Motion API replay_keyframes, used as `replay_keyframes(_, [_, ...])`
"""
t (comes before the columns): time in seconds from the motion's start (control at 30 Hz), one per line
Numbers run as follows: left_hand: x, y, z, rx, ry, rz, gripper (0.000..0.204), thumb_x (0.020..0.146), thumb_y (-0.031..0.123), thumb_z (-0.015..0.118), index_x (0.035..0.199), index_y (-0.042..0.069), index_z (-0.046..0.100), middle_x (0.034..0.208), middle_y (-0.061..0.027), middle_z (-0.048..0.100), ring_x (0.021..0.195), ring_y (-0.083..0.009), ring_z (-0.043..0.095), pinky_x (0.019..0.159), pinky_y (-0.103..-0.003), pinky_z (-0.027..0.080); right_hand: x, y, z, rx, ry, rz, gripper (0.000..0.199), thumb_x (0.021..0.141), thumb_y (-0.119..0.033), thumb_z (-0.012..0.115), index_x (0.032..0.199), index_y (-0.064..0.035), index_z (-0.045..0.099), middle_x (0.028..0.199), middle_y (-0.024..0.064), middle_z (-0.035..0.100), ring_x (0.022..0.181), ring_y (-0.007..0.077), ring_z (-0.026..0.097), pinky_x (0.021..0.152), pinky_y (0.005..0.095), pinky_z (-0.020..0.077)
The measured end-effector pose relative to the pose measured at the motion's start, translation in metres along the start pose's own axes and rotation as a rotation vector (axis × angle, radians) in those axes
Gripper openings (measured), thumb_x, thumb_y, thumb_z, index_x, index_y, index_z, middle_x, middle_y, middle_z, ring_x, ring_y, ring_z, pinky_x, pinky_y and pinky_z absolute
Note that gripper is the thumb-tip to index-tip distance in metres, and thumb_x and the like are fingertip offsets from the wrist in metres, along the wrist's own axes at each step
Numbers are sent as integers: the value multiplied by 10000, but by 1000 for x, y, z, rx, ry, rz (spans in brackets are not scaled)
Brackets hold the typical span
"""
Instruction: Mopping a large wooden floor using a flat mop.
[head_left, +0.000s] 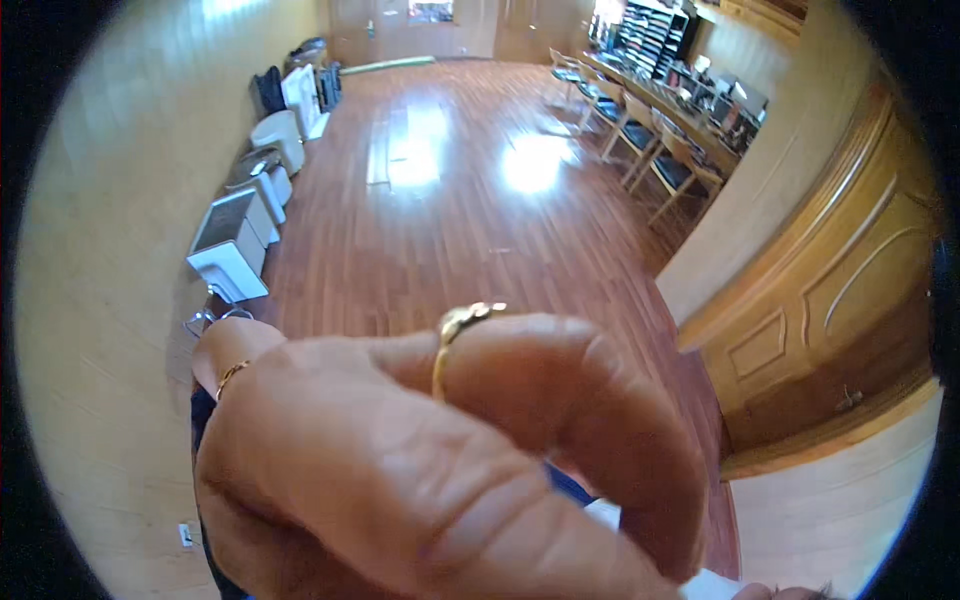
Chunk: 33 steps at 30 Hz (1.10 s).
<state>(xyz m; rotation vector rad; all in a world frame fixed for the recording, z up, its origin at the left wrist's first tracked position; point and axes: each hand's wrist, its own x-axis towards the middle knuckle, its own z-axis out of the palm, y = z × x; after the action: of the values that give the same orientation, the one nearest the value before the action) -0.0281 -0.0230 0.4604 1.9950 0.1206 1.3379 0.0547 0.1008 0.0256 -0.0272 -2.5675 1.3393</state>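
Note:
My left hand point(450, 430) fills the lower middle of the head view, very close, with its fingers bent and its thumb stretched toward the lower right. A gold ring point(440, 365) sits on one finger, and a thin gold bracelet point(232, 378) circles the wrist. The fingertips curl in at the lower right; whatever they hold, if anything, is hidden. Beneath the hand, bits of blue and white point(604, 513) show through. At the bottom right edge a sliver of skin, perhaps my right hand point(785, 593), comes into view, mostly cut off.
Reddish wooden floor point(480, 240) stretches ahead, with bright reflections. White and grey box-like fixtures point(230, 245) line the left wall. On the right, wooden chairs point(675, 165) stand at a long cluttered counter point(700, 115). A carved wooden door point(830, 300) is nearer, on the right.

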Motion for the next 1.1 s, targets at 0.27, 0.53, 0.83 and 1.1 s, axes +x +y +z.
replay_keyframes(0.27, [-17, 33, 0, 190, -59, -51, 128, 839, 175, 722, 962, 160, 690, 964, -111, 651, 934, -278, 591, 841, -347, 476, 26, -1, 22, 150, -160, 28, 307, 693, -315, 794, 738, -60, 628, 669, 153, 606, 613, 340, 583, 548, 406, 432])
replay_keyframes(0.53, [-39, 117, 0, 414, -185, -205, 158, 842, 175, 720, 989, 163, 663, 967, -114, 651, 941, -280, 588, 840, -351, 474, 42, 4, 18, 67, -147, 80, 255, 700, -262, 782, 731, -59, 630, 640, 159, 567, 582, 245, 573, 549, 396, 420])
replay_keyframes(0.83, [-13, 131, 21, 626, -256, -302, 194, 845, 174, 717, 1019, 167, 633, 971, -117, 652, 949, -283, 585, 839, -356, 472, 38, 19, 9, -16, -68, -28, 203, 714, -219, 745, 754, -55, 632, 657, 161, 584, 605, 307, 584, 560, 396, 438])
replay_keyframes(1.1, [-49, 144, 42, 832, -98, -282, 258, 840, 195, 719, 1044, 167, 563, 999, -134, 648, 967, -304, 574, 845, -388, 465, 31, 0, 8, 81, 1, 92, 193, 724, -192, 708, 743, -29, 606, 646, 189, 540, 574, 340, 516, 543, 392, 413])
